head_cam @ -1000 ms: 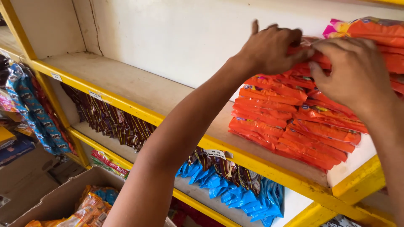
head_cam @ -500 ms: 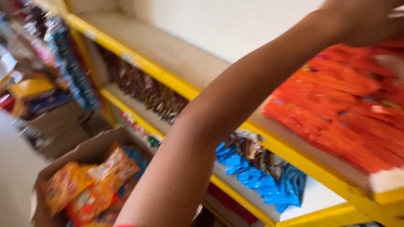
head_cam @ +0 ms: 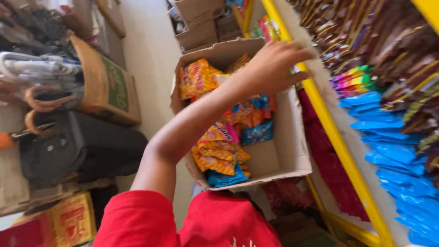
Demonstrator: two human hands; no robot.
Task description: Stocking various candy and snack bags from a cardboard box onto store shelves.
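My left hand (head_cam: pixel 274 64) hangs with fingers spread over an open cardboard box (head_cam: pixel 288 142) on the floor, holding nothing. Its fingertips are close to the yellow shelf edge (head_cam: pixel 336 137). The box holds several orange and yellow snack packets (head_cam: pixel 218 151), with a few blue ones among them. My left arm runs down to a red sleeve (head_cam: pixel 137 219) at the bottom. My right hand is out of view.
The shelves on the right carry blue packets (head_cam: pixel 393 151) and brown striped packets (head_cam: pixel 388 41). A second cardboard box (head_cam: pixel 107 87), a black bag (head_cam: pixel 77 146) and a yellow carton (head_cam: pixel 68 219) stand on the left. More boxes (head_cam: pixel 201 23) sit further along the aisle.
The view has swung down from the upper shelf of orange packets to the floor. My left hand has left the orange stack and now hovers over the box. My right hand has left the view.
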